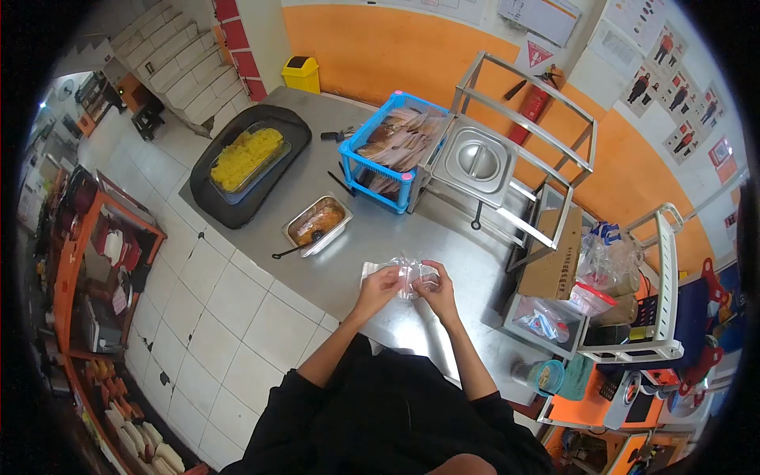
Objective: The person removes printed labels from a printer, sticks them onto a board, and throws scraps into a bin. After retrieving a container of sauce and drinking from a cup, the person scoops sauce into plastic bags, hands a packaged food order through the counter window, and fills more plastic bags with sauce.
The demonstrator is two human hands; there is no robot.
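A clear plastic bag (406, 273) is held between my two hands over the steel table's near edge. My left hand (381, 286) pinches its left side, fingers closed. On the other side, my right hand (438, 289) grips the bag with thumb and fingers curled. Beyond my left hand sits a small steel pan (345, 228) of orange-brown sauce, with a dark-handled spoon (294, 250) resting in it. Farther left, a clear tray of yellow rice (248, 158) lies on a large black tray (294, 123).
A blue basket (372, 186) holds several packed brown items. Beside it stands a metal rack (582, 170) with a lidded steel container (477, 158). At the right are a cardboard box (550, 265), a grey bin of plastic bags (566, 348) and a blue-rimmed tub (549, 378).
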